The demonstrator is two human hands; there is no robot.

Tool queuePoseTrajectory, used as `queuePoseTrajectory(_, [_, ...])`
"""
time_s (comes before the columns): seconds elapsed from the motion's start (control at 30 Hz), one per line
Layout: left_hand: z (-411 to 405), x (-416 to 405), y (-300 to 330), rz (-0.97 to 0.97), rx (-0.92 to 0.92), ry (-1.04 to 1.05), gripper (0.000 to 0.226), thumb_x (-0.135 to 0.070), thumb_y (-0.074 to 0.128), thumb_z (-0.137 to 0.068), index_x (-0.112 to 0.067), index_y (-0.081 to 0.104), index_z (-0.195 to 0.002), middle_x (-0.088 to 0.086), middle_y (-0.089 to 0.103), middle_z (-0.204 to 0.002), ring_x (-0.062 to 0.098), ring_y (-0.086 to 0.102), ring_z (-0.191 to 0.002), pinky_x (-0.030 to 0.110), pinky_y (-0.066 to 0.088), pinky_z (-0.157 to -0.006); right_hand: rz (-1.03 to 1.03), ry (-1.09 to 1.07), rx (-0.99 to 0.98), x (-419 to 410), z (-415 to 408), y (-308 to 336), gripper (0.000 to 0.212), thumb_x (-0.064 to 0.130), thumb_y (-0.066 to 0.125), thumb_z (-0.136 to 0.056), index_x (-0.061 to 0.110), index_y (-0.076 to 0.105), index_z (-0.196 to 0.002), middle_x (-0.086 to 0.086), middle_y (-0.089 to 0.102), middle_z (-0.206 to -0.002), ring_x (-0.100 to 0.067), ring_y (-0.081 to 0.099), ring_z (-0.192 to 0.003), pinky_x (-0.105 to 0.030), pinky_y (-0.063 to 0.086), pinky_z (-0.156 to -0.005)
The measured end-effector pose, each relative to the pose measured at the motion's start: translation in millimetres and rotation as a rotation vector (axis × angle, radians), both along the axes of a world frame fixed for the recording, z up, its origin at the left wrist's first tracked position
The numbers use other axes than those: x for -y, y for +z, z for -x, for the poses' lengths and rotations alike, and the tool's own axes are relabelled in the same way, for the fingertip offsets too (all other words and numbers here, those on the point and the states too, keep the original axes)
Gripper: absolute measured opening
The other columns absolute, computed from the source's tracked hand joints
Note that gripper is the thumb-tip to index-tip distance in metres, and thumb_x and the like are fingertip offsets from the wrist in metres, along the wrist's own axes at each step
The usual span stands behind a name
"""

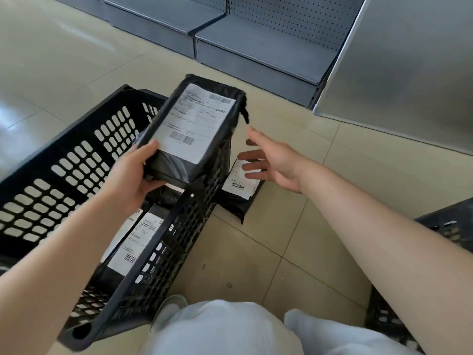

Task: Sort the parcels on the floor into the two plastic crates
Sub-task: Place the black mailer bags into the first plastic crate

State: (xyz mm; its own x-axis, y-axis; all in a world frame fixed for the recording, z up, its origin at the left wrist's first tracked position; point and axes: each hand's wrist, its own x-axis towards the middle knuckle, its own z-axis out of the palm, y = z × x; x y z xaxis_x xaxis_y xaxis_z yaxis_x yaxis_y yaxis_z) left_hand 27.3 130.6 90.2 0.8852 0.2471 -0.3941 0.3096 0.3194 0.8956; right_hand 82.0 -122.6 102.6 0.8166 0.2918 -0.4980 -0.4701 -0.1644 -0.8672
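Observation:
My left hand [133, 175] grips the near end of a black parcel [194, 124] with a white shipping label, held above the black plastic crate [64, 160] on the left. Inside that crate lie other black parcels with labels [138, 242]. My right hand [266, 162] hovers open, fingers spread, just above another black parcel [239, 193] that lies on the floor against the crate's right wall. A second black crate [445, 226] shows at the right edge, partly hidden by my right forearm.
Grey metal shelving [256, 47] with perforated backs runs along the far side, and a metal panel [409, 73] stands at the right. Beige floor tiles [243, 257] lie between the two crates. My knees in white trousers [225, 329] fill the bottom.

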Motion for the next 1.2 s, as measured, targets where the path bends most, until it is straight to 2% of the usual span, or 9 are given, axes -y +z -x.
queuePoseTrajectory(0.13, [8, -45, -10, -0.069, -0.055, 0.057, 0.005, -0.023, 0.057, -0.098, -0.022, 0.058, -0.093, -0.012, 0.068, -0.063, 0.005, 0.068, -0.063, 0.026, 0.059, -0.058, 0.185, 0.122, 0.158, -29, -1, -2, 0.041, 0.054, 0.052, -0.096, 0.027, 0.052, -0.128, 0.0, 0.057, -0.13, -0.018, 0.056, -0.115, -0.043, 0.05, -0.103])
queuePoseTrajectory(0.23, [22, -76, -23, -0.097, -0.149, 0.041, 0.005, -0.021, 0.059, -0.096, -0.02, 0.059, -0.092, -0.004, 0.064, -0.081, 0.011, 0.064, -0.077, 0.032, 0.06, -0.063, 0.325, 0.272, 0.341, -54, 5, -14, 0.05, 0.051, 0.054, -0.097, 0.028, 0.047, -0.14, 0.005, 0.049, -0.144, -0.015, 0.046, -0.132, -0.042, 0.041, -0.111])
queuePoseTrajectory(0.33, [38, -100, -37, -0.131, -0.266, -0.051, 0.015, -0.018, 0.059, -0.096, -0.022, 0.063, -0.11, 0.001, 0.064, -0.103, 0.014, 0.064, -0.091, 0.035, 0.059, -0.066, 0.456, 0.431, 0.465, -67, 16, -24, 0.059, 0.048, 0.054, -0.098, 0.027, 0.037, -0.151, 0.003, 0.036, -0.157, -0.017, 0.036, -0.142, -0.035, 0.033, -0.113])
queuePoseTrajectory(0.5, [58, -123, -55, -0.218, -0.424, -0.177, 0.024, -0.01, 0.059, -0.094, -0.026, 0.063, -0.111, 0.009, 0.067, -0.115, 0.024, 0.062, -0.105, 0.045, 0.053, -0.082, 0.673, 0.709, 0.5, -59, 30, -43, 0.068, 0.049, 0.054, -0.097, 0.035, 0.022, -0.156, 0.013, 0.002, -0.167, -0.022, 0.006, -0.153, -0.045, 0.015, -0.123])
queuePoseTrajectory(0.7, [60, -132, -75, -0.286, -0.533, -0.395, 0.035, -0.007, 0.057, -0.095, -0.032, 0.062, -0.12, 0.01, 0.071, -0.116, 0.035, 0.061, -0.117, 0.048, 0.045, -0.101, 0.704, 0.701, 0.54, -54, 25, -49, 0.066, 0.045, 0.054, -0.098, 0.038, 0.022, -0.155, 0.02, 0.004, -0.165, -0.022, 0.009, -0.153, -0.047, 0.019, -0.122])
queuePoseTrajectory(0.83, [54, -112, -84, -0.564, -0.531, -0.484, 0.021, -0.03, 0.055, -0.099, -0.03, 0.056, -0.12, -0.005, 0.066, -0.106, 0.02, 0.061, -0.106, 0.039, 0.041, -0.106, 0.703, 0.699, 0.556, -54, 26, -55, 0.067, 0.042, 0.055, -0.096, 0.038, 0.022, -0.155, 0.02, 0.003, -0.165, -0.023, 0.012, -0.153, -0.049, 0.022, -0.121])
queuePoseTrajectory(0.9, [50, -101, -88, -0.699, -0.472, -0.461, 0.024, -0.044, 0.057, -0.097, -0.033, 0.053, -0.117, -0.01, 0.065, -0.099, 0.015, 0.063, -0.098, 0.036, 0.045, -0.098, 0.709, 0.7, 0.558, -55, 27, -57, 0.069, 0.041, 0.056, -0.096, 0.039, 0.021, -0.155, 0.021, 0.002, -0.165, -0.024, 0.012, -0.152, -0.05, 0.023, -0.12])
queuePoseTrajectory(1.0, [44, -86, -97, -0.847, -0.346, -0.393, 0.019, -0.043, 0.055, -0.097, -0.035, 0.053, -0.115, -0.01, 0.067, -0.093, 0.014, 0.066, -0.087, 0.035, 0.053, -0.078, 0.739, 0.711, 0.576, -55, 29, -59, 0.071, 0.04, 0.055, -0.096, 0.039, 0.017, -0.155, 0.022, -0.001, -0.165, -0.024, 0.014, -0.152, -0.051, 0.026, -0.119])
queuePoseTrajectory(1.2, [40, -82, -108, -1.179, -0.251, -0.334, 0.026, -0.028, 0.044, -0.103, -0.017, 0.067, -0.112, -0.003, 0.061, -0.091, 0.027, 0.058, -0.091, 0.035, 0.044, -0.076, 0.78, 0.745, 0.6, -55, 32, -59, 0.075, 0.039, 0.055, -0.097, 0.037, 0.01, -0.156, 0.022, -0.008, -0.164, -0.024, 0.019, -0.151, -0.05, 0.03, -0.117])
